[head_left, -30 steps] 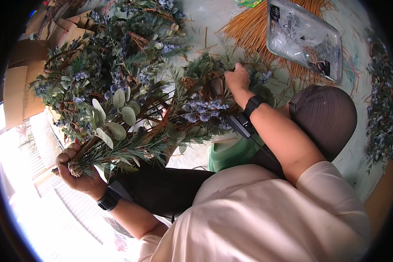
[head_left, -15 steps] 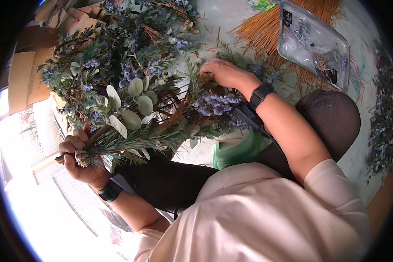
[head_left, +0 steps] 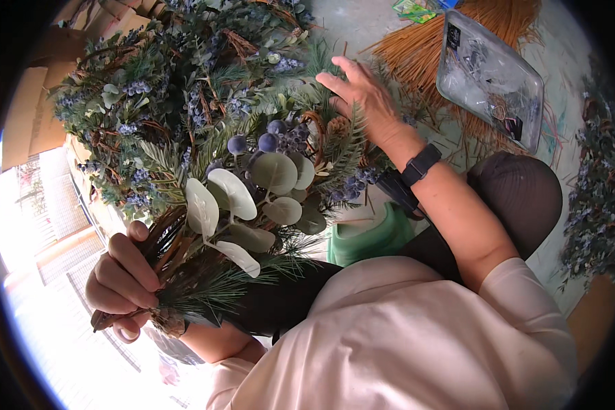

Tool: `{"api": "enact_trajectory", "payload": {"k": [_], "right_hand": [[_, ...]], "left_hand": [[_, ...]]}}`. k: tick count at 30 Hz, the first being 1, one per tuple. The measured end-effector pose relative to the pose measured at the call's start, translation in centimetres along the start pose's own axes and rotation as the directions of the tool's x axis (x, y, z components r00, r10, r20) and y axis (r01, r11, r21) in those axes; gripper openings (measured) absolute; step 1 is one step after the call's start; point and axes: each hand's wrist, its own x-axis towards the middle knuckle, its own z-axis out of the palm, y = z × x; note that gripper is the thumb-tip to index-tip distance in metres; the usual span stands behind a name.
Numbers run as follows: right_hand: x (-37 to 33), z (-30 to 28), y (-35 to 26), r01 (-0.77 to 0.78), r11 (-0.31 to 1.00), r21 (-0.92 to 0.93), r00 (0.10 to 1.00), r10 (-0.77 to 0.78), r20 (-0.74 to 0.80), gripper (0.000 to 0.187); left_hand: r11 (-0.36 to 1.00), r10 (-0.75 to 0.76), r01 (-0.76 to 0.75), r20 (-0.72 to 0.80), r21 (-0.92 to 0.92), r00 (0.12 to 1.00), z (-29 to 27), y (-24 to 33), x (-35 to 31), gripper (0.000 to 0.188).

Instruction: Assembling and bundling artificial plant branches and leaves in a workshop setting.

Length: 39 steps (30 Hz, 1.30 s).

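Note:
My left hand (head_left: 123,280) is closed round the woody twig end of a greenery garland (head_left: 273,171), at the left. The garland carries pale round eucalyptus leaves, blue berries, pine needles and pine cones on brown twigs. It stretches from my left fist across my lap toward the right. Over its far right end is my right hand (head_left: 369,102), fingers spread and holding nothing. A pine cone (head_left: 337,126) sits just below those fingers. Whether the palm touches the needles I cannot tell.
A large heap of similar greenery (head_left: 143,102) fills the upper left, beside cardboard boxes (head_left: 24,130). A clear plastic container (head_left: 492,82) rests by a bundle of orange-brown sticks (head_left: 417,51). A green plastic stool or tub (head_left: 369,236) stands below; another garland (head_left: 594,198) lies far right.
My left hand has moved down and closer with the garland, which has tilted so its leaves show larger. My right hand has lifted away to the upper right, its fingers now spread.

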Motion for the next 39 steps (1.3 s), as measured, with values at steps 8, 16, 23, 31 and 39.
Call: {"api": "enact_trajectory", "payload": {"k": [8, 16, 23, 31, 39], "right_hand": [[-0.1, 0.7, 1.2, -0.114, 0.980, 0.164, 0.898, 0.031, 0.440, 0.029], [-2.0, 0.3, -0.2, -0.206, 0.972, 0.114, 0.936, 0.162, 0.311, 0.038], [-2.3, 0.4, -0.2, -0.221, 0.963, 0.152, 0.919, 0.154, 0.363, 0.031], [-0.4, -3.2, 2.0, -0.290, 0.938, 0.190, 0.957, 0.281, 0.071, 0.024], [-1.0, -2.7, 3.6, -0.627, 0.579, 0.521, 0.773, 0.543, 0.327, 0.023]], "left_hand": [[1.000, -0.012, 0.013, -0.034, 0.009, 0.999, -0.6, 0.1, -0.5, 0.025], [0.990, -0.019, 0.070, -0.384, 0.121, 0.923, 0.7, -0.2, -0.3, 0.024], [0.907, -0.080, 0.395, -0.862, 0.145, 0.501, 0.3, 0.6, 0.0, 0.033], [0.964, -0.126, 0.255, -0.709, 0.079, 0.694, 1.2, 0.2, 1.8, 0.014], [0.961, -0.007, 0.093, -0.314, 0.262, 0.949, 0.8, 0.3, 2.0, 0.034]]}}
